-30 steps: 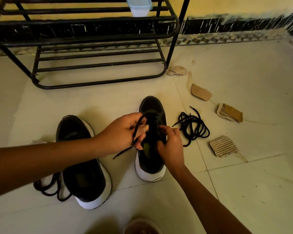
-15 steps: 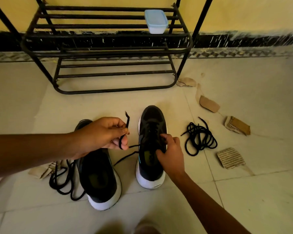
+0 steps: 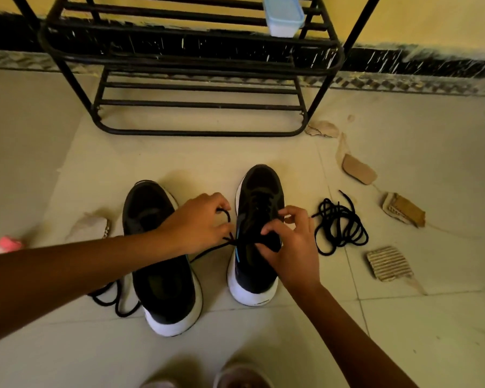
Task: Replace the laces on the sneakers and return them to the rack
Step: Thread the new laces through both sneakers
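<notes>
Two black sneakers with white soles stand side by side on the floor, toes toward the rack. My left hand (image 3: pixel 199 222) pinches a black lace end (image 3: pixel 226 215) just left of the right sneaker (image 3: pixel 256 236); the lace runs down into that shoe's eyelets. My right hand (image 3: pixel 290 242) grips the right sneaker at its tongue and lacing. The left sneaker (image 3: pixel 163 273) lies partly under my left forearm, with no lace seen in it. A loose coil of black lace (image 3: pixel 339 229) lies right of the shoes. Another black lace (image 3: pixel 109 299) lies left of the left sneaker.
The black metal shoe rack (image 3: pixel 196 79) stands against the wall ahead, a pale blue lidded box (image 3: pixel 283 14) on its upper shelf. Cardboard scraps (image 3: pixel 388 263) lie scattered at the right. A pink item (image 3: pixel 3 245) shows at the left edge. A foot (image 3: pixel 241 378) is at the bottom.
My left hand drew the lace end out to the left, then came back close to the right sneaker. My right hand stayed on the shoe. The view shifted.
</notes>
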Motion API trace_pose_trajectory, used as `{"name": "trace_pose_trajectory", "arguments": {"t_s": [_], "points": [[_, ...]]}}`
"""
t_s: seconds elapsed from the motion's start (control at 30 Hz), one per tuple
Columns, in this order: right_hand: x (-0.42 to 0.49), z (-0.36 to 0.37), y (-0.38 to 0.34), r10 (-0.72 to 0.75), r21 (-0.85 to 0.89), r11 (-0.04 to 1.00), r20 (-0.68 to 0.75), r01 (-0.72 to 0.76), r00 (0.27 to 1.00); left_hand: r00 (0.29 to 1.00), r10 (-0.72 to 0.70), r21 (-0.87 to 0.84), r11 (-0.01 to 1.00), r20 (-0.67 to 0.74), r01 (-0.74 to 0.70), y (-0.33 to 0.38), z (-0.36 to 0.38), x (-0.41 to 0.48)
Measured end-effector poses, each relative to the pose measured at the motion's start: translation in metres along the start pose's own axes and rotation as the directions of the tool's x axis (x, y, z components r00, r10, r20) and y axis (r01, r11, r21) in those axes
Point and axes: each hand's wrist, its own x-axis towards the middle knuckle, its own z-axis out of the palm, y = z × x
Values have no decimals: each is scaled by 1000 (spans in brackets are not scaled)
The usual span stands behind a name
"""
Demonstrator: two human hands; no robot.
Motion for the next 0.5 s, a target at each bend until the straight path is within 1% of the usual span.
{"name": "trace_pose_trajectory", "arguments": {"t_s": [0.03,0.1,0.13,0.17,0.2,0.23,0.3,0.33,0.47,0.5], "points": [[2,0,-1,-34,-72,997,19,35,999,996,84,45,996,-28,-83,2,4,-1],[7,1,-4,-70,-225,970,101,92,992,977,213,217,955,-19,-204,7,14,-3],[9,1,-5,-75,-293,949,150,117,986,968,253,313,919,-3,-239,9,19,-2],[10,3,-7,-74,-346,928,190,138,979,963,270,372,894,1,-251,10,24,-2],[12,5,-8,-71,-376,914,218,151,973,963,270,382,890,1,-250,10,27,0],[13,6,-8,-71,-386,908,237,161,969,968,253,324,916,-1,-239,10,28,1],[17,10,-6,-90,-367,912,254,182,963,984,177,113,978,11,-177,11,24,2],[19,12,-4,-105,-340,921,256,192,961,988,151,51,987,12,-151,11,23,3],[22,16,4,-152,-179,964,242,198,958,990,143,24,989,-8,-143,6,26,3],[21,17,5,-160,-137,971,233,195,959,991,136,-10,991,-17,-136,4,27,2]]}}
